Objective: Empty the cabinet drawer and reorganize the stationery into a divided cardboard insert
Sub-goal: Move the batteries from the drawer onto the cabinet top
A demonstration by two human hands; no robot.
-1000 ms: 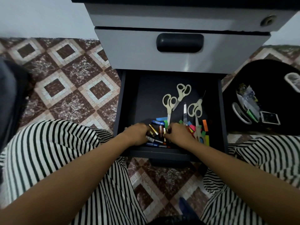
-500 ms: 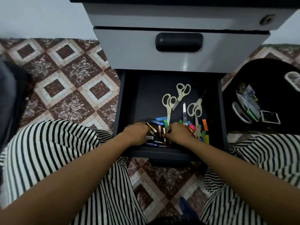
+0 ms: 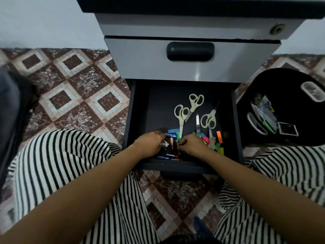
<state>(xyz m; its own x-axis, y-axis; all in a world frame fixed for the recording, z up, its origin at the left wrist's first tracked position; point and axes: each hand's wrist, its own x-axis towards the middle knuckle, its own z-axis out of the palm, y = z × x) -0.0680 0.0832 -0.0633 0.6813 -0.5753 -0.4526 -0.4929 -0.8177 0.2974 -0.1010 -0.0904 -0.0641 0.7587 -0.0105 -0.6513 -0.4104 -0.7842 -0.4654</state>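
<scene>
In the head view, the bottom drawer [image 3: 139,120] of the grey cabinet [image 3: 140,64] stands open. Both hands reach into its near end. The left hand [image 3: 150,144] curls its fingers round batteries [image 3: 171,145]. The right hand [image 3: 192,144] has thumb and fingers bent down among the same batteries; whether it holds one I cannot tell. Behind the hands lie three scissors [image 3: 181,117], and coloured tabs [image 3: 218,137] lie to their right. On the floor just right of the drawer sits a black bin [image 3: 284,85] holding other stationery.
</scene>
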